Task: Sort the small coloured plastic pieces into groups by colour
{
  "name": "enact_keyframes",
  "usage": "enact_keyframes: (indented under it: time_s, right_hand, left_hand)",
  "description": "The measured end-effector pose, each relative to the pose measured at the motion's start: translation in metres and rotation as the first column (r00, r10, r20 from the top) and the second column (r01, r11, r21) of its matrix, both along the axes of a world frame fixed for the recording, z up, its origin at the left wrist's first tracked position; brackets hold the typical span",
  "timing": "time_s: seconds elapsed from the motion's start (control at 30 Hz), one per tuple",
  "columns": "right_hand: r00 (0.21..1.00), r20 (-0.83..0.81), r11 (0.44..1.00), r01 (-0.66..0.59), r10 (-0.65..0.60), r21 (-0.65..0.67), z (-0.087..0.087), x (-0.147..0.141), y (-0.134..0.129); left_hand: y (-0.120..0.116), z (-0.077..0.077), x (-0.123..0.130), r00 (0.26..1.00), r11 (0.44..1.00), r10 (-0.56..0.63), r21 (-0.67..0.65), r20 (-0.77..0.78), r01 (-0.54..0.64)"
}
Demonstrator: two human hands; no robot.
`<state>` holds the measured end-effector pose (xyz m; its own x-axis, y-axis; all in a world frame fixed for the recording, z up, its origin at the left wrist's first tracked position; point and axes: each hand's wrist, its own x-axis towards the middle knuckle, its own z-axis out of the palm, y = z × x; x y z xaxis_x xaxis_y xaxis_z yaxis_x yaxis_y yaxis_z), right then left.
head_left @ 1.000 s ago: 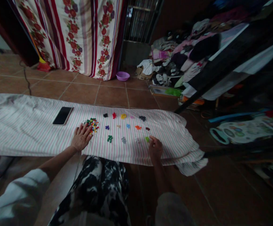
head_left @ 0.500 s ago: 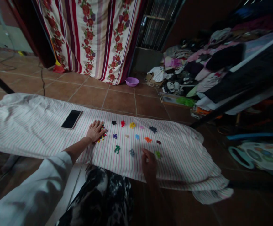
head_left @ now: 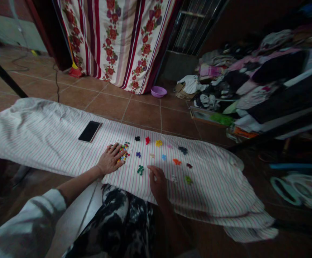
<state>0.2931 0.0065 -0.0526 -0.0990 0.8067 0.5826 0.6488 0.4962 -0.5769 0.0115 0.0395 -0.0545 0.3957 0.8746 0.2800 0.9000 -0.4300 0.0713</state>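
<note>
My left hand lies palm down with fingers spread over the left side of a pile of small mixed-colour pieces. Part of that pile is hidden beneath the fingers. My right hand hovers low over the cloth, its index finger stretched leftward and the others partly curled; I see nothing in it. Closest to its fingertip are dark green pieces. Whitish pieces and lime green pieces lie on its right. Farther back sit small single-colour groups, including yellow, red and orange.
A striped cloth covers the low surface. A phone lies on it, left of the pieces. Beyond are a floral curtain, a purple basin and heaped clothes. A dark bar slants along the right.
My right hand has moved left, uncovering the whitish pieces and covering the grey group. My left hand has shifted toward the pile's left side, so more mixed pieces show. The view has moved slightly.
</note>
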Motion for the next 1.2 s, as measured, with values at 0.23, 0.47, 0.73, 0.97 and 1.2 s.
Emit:
enact_keyframes:
  time_s: [0.23,0.47,0.73,0.97,1.2]
  right_hand:
    - [0.989,0.034,0.977,-0.136,0.143,-0.166,0.007,-0.047,0.022]
    - [0.965,0.155,0.926,-0.145,0.21,-0.349,0.021,-0.107,0.064]
    - [0.917,0.328,0.909,-0.079,0.228,-0.41,0.02,-0.14,0.085]
    - [0.905,0.348,0.914,-0.094,0.244,-0.396,0.019,-0.14,0.085]
    - [0.942,0.263,0.941,-0.121,0.21,-0.317,0.021,-0.14,0.077]
  left_hand:
    - [-0.017,-0.009,-0.032,0.999,1.0,-0.02,0.018,0.029,0.02]
    - [-0.02,-0.02,-0.036,0.991,0.996,0.074,0.047,0.107,-0.08]
    - [-0.016,-0.027,-0.035,0.985,0.993,0.109,0.027,0.133,-0.113]
    - [-0.019,-0.018,-0.032,0.985,0.995,0.103,0.001,0.135,-0.104]
    - [-0.018,-0.02,-0.033,0.983,0.995,0.092,0.025,0.158,-0.098]
